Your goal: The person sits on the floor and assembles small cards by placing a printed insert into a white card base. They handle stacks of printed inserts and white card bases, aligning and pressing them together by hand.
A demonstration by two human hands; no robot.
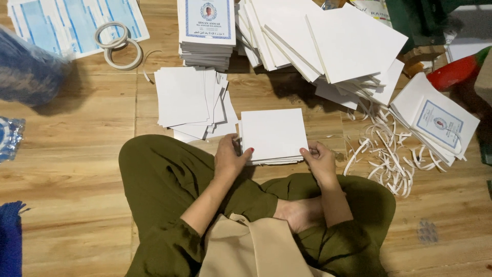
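Note:
A small stack of white square booklets lies on the wooden floor in front of my crossed legs. My left hand grips the stack's near left edge, thumb on top. My right hand pinches its near right corner. A loose fan of white sheets lies just left of the stack.
Piles of white booklets and a stack with printed blue-framed covers sit at the back. Curled white paper strips litter the floor to the right, beside more printed booklets. Tape rolls lie back left.

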